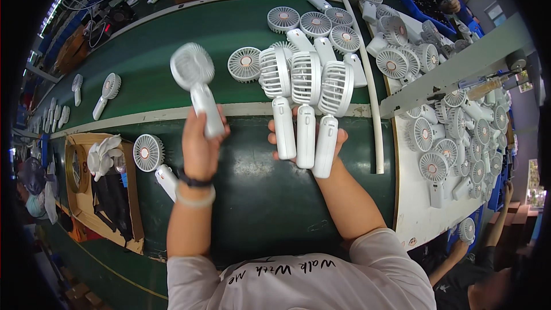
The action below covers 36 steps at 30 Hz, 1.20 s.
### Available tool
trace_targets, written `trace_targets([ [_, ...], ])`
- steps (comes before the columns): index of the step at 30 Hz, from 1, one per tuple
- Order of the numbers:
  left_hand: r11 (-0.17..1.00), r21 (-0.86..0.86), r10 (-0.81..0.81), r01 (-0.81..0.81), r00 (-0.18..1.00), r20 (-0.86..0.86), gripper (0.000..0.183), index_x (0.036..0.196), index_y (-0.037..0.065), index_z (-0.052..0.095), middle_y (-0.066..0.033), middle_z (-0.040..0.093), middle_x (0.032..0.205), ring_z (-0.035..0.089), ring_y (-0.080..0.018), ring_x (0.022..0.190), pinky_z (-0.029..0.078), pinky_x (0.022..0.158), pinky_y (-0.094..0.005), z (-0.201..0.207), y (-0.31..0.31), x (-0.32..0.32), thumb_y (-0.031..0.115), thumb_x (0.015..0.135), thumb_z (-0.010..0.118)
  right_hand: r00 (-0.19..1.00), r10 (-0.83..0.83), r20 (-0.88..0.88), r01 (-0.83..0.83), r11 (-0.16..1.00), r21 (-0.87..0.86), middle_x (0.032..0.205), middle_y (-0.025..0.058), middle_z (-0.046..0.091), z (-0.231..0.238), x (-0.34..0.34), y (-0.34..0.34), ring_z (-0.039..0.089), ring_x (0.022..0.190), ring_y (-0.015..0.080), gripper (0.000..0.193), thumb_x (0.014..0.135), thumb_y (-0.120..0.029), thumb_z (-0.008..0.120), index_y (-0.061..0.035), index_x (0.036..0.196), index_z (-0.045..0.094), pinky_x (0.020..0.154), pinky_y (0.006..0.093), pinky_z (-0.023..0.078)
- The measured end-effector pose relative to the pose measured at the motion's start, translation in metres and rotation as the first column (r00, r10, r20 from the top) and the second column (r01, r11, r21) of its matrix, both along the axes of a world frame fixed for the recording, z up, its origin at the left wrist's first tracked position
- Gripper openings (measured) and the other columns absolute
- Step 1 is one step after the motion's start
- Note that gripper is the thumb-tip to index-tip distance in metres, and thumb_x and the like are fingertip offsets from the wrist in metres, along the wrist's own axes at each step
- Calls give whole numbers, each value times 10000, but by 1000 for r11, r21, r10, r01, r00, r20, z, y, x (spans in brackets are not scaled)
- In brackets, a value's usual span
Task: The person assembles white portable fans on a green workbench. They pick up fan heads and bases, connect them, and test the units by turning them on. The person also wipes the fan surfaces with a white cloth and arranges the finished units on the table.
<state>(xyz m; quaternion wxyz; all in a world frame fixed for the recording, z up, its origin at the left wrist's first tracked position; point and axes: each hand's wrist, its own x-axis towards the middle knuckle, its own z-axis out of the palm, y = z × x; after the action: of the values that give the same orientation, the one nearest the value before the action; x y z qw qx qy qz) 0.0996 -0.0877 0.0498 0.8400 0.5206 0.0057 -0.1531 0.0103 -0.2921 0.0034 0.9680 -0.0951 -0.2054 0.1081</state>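
Note:
My left hand (201,146) is closed around the handle of a white handheld fan (205,106), whose round head points up and is slightly blurred. To the right, my right hand (338,148) supports three handheld fans (306,132) side by side, handles toward me and caged heads away from me. Most of its fingers are hidden behind the handles. Just beyond these heads lies a group of similar fans (315,24) on the green conveyor belt (155,40). Left of my left forearm, another fan (148,152) rests on the dark green work surface (247,189), its handle partly behind my arm.
A white table (410,218) on the right is heaped with fans (434,166); a white pipe (376,109) and a metal beam (459,72) stand before it. An open cardboard box (135,206) sits at left. More fans (108,93) lie along the belt. Other people's hands (457,251) show at the edges.

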Motion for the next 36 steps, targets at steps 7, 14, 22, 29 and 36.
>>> trace_targets([
  [7, 962, 181, -179, 207, 971, -162, 453, 1335, 23, 350, -94, 558, 989, 529, -116, 764, 460, 599, -242, -26, 43, -86, 287, 966, 367, 1000, 22, 15, -22, 1000, -12, 1318, 240, 364, 4, -1, 15, 425, 1176, 393, 872, 558, -476, 811, -134, 1272, 446, 919, 526, 430],
  [14, 482, 829, -387, -283, 780, 491, 471, 1336, 23, 383, -173, 534, 1077, 533, -288, 920, 429, 799, -359, -33, 76, -91, 93, 889, 516, 999, -42, -10, 41, 996, -76, 1269, 237, 406, 18, -7, 19, 454, 1150, 399, 855, 563, -513, 786, -149, 1258, 447, 907, 524, 450],
  [22, 468, 796, -498, -385, 628, 597, 562, 1251, -18, 431, -236, 434, 1225, 413, -406, 1131, 308, 983, -468, 9, 34, -112, 27, 728, 633, 884, -406, -231, 234, 814, -532, 1253, 227, 466, 26, -98, 0, 523, 1117, 386, 971, 556, -401, 776, -9, 1332, 345, 945, 511, 436],
  [29, 519, 618, -855, 591, 352, 381, 600, 1281, 26, 395, -177, 362, 1262, 480, -318, 1086, 431, 907, -371, 0, -36, -162, 96, 760, 684, 622, -754, -210, 404, 539, -739, 1220, 222, 482, 35, -184, -18, 543, 1087, 359, 1003, 536, -331, 782, 17, 1346, 304, 931, 442, 460],
  [36, 501, 727, -835, 469, 482, 264, 480, 1201, 25, 491, -187, 409, 1224, 486, -342, 1076, 426, 901, -370, -13, -13, -148, 80, 758, 667, 137, -987, 87, 153, -65, -986, 1032, 146, 573, 90, -298, -136, 586, 904, 238, 796, 560, -245, 784, 0, 1223, 417, 813, 338, 482],
])
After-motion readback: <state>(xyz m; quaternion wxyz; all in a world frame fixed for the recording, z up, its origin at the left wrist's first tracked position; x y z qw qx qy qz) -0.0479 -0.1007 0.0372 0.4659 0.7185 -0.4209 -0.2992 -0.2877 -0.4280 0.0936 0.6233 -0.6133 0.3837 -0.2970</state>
